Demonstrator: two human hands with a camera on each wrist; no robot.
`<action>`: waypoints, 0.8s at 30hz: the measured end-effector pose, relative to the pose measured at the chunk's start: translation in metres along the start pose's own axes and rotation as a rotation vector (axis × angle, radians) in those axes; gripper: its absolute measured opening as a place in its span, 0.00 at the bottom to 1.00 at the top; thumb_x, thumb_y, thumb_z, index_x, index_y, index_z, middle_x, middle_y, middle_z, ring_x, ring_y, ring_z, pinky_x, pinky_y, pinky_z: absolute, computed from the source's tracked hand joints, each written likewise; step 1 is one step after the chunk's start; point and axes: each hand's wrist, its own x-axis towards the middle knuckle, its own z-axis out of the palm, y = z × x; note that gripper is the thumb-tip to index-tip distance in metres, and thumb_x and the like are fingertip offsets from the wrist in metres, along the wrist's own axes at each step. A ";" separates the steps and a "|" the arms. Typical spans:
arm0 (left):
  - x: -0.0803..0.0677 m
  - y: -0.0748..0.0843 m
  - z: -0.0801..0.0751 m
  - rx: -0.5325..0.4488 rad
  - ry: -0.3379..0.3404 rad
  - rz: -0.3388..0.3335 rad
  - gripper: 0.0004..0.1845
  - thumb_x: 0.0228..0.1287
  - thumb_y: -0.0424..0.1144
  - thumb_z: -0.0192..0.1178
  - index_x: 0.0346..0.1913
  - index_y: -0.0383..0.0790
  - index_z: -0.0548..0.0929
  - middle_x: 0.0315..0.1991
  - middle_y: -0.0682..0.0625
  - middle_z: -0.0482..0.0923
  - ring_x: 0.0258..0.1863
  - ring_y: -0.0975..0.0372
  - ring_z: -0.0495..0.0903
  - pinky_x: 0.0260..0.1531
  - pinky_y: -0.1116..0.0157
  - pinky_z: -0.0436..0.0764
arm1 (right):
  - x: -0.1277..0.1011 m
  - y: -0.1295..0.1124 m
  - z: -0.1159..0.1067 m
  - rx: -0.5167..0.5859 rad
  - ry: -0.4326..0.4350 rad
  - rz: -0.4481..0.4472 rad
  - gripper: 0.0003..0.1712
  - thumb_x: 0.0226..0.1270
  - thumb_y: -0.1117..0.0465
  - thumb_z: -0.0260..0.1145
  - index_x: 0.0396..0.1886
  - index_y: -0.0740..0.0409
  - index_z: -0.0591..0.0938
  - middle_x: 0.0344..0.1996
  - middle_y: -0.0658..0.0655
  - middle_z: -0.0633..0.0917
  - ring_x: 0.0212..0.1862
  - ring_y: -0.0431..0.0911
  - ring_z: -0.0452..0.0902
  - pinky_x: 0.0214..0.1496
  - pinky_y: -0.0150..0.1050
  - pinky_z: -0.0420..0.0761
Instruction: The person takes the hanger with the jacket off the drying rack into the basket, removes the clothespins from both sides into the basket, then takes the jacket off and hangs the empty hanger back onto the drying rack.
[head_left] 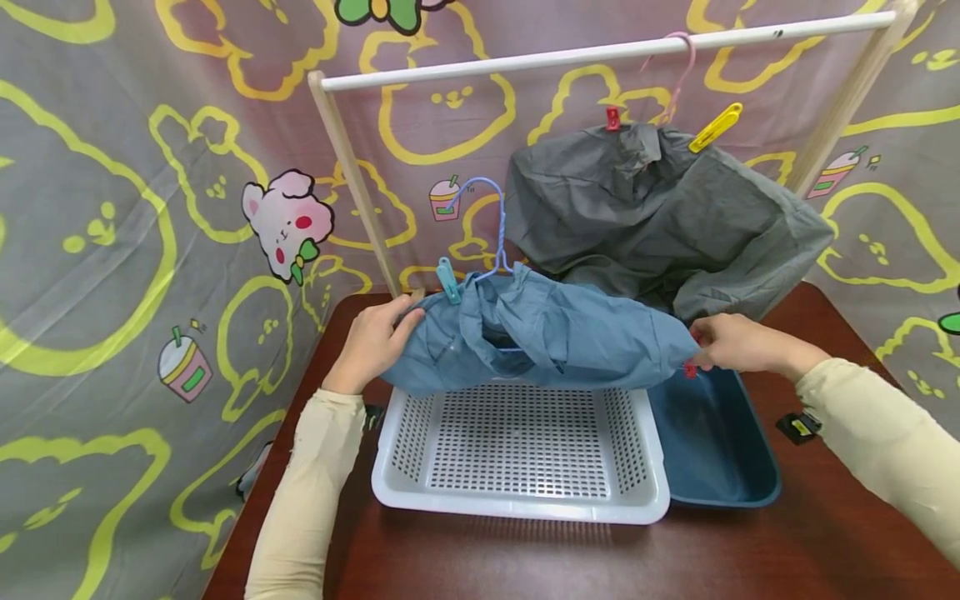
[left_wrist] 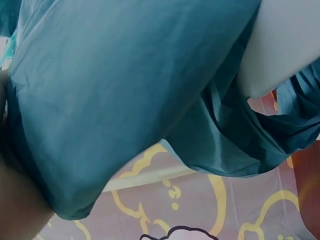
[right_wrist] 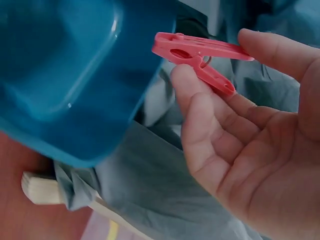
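A blue garment [head_left: 600, 325] hangs on a blue wire hanger [head_left: 501, 217], held over a white perforated basket [head_left: 517, 508]. My left hand [head_left: 378, 342] grips its left shoulder, thumb in front; the far fingers are hidden. Close to that hand, a teal clothespin [head_left: 448, 280] is clipped on the garment. At the garment's right end, my right hand [head_left: 738, 342] pinches a red clothespin [right_wrist: 200, 47] by its handles between thumb and fingers. The right wrist view shows the pin's tip with no cloth in it. Blue cloth [left_wrist: 115, 90] fills most of the left wrist view.
Behind stands a rack with a white bar [head_left: 570, 57]. From it a grey garment [head_left: 675, 217] hangs on a pink hanger [head_left: 684, 62], with a red clothespin [head_left: 612, 118] and a yellow one [head_left: 716, 127]. A dark blue basin [head_left: 712, 450] sits right of the basket on the brown table [head_left: 570, 567].
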 end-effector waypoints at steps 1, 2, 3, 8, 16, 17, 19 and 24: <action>0.000 0.000 0.000 -0.001 0.001 0.002 0.07 0.70 0.38 0.55 0.37 0.37 0.78 0.13 0.54 0.58 0.13 0.62 0.60 0.18 0.61 0.63 | 0.001 0.001 0.003 0.012 -0.008 0.009 0.20 0.61 0.52 0.66 0.42 0.65 0.78 0.24 0.52 0.79 0.28 0.45 0.72 0.29 0.40 0.72; 0.000 0.000 0.000 0.000 0.002 0.002 0.07 0.70 0.38 0.54 0.36 0.38 0.78 0.14 0.54 0.58 0.13 0.62 0.60 0.18 0.62 0.63 | 0.003 0.002 0.005 0.020 -0.017 0.011 0.22 0.61 0.51 0.66 0.43 0.66 0.77 0.24 0.52 0.79 0.29 0.45 0.73 0.30 0.40 0.73; 0.000 -0.001 0.000 -0.001 0.003 0.003 0.07 0.70 0.38 0.54 0.36 0.38 0.77 0.14 0.54 0.58 0.12 0.62 0.60 0.18 0.62 0.62 | 0.005 0.003 0.008 0.026 -0.023 0.012 0.23 0.61 0.51 0.65 0.45 0.66 0.77 0.25 0.52 0.80 0.30 0.45 0.74 0.32 0.40 0.74; -0.001 0.000 0.000 -0.003 0.013 0.005 0.07 0.70 0.38 0.55 0.35 0.39 0.76 0.14 0.54 0.57 0.12 0.62 0.59 0.17 0.62 0.61 | 0.011 0.007 0.019 0.057 -0.024 0.023 0.22 0.61 0.51 0.65 0.42 0.67 0.77 0.23 0.53 0.79 0.29 0.46 0.74 0.30 0.39 0.73; -0.002 0.001 0.001 -0.005 0.029 0.023 0.07 0.70 0.38 0.55 0.34 0.38 0.76 0.13 0.54 0.56 0.12 0.63 0.58 0.18 0.62 0.61 | 0.019 0.008 0.030 0.071 -0.020 0.019 0.14 0.65 0.53 0.59 0.28 0.59 0.78 0.20 0.52 0.78 0.25 0.45 0.73 0.29 0.40 0.71; -0.001 0.001 0.001 -0.005 0.029 0.023 0.07 0.70 0.38 0.55 0.34 0.38 0.76 0.13 0.54 0.56 0.12 0.63 0.58 0.18 0.62 0.62 | 0.020 0.009 0.032 0.079 -0.022 0.023 0.14 0.65 0.53 0.59 0.29 0.59 0.78 0.21 0.52 0.78 0.25 0.45 0.74 0.30 0.39 0.71; -0.002 0.002 0.001 -0.004 0.026 0.019 0.07 0.70 0.38 0.55 0.35 0.38 0.77 0.13 0.54 0.56 0.12 0.63 0.58 0.18 0.62 0.62 | 0.021 0.010 0.035 0.106 -0.030 0.026 0.12 0.64 0.54 0.60 0.33 0.60 0.76 0.21 0.53 0.78 0.25 0.45 0.74 0.31 0.39 0.72; -0.002 0.003 0.000 0.005 0.013 0.008 0.07 0.70 0.39 0.55 0.35 0.39 0.77 0.13 0.54 0.56 0.12 0.62 0.59 0.18 0.62 0.62 | 0.025 0.010 0.042 0.172 -0.039 0.028 0.12 0.64 0.54 0.59 0.31 0.60 0.77 0.20 0.53 0.79 0.24 0.45 0.75 0.31 0.39 0.74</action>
